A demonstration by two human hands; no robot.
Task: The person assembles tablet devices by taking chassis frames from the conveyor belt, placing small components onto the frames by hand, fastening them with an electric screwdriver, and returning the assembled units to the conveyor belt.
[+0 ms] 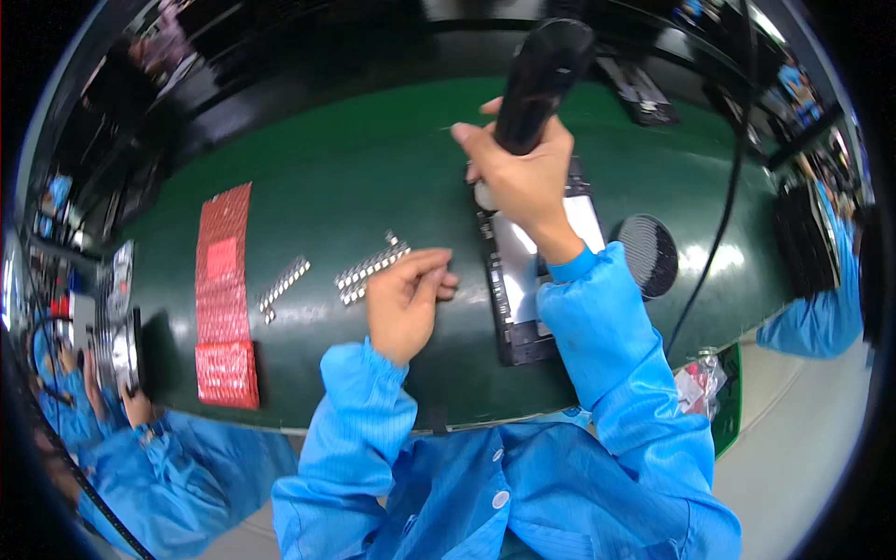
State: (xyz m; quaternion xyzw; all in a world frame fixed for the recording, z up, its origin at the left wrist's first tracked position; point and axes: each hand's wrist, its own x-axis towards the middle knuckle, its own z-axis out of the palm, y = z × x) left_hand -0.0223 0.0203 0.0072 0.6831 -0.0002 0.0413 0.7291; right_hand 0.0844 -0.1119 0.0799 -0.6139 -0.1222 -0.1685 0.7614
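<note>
My right hand [527,177] is wrapped round a thick black cylindrical power tool [544,84], probably an electric screwdriver, held nearly upright; its tip is hidden. Below that hand and forearm lies a flat black device frame [523,347] with silvery-white panels, partly covered by the arm. To the left of the frame, my left hand [406,303] hovers near the mat with its fingers curled together; whatever may be in them is hidden. Just beyond its knuckles are strips of small silver-and-black parts [373,271], and a shorter strip [284,287] lies further left.
Red bubble wrap [224,289] lies on the green mat [308,187] at left. Right of the frame is a round black mesh-covered piece [647,257]. A black cable [733,187] hangs at right. A green bin [728,401] stands below the edge. Co-workers in blue sleeves [187,476] flank the bench.
</note>
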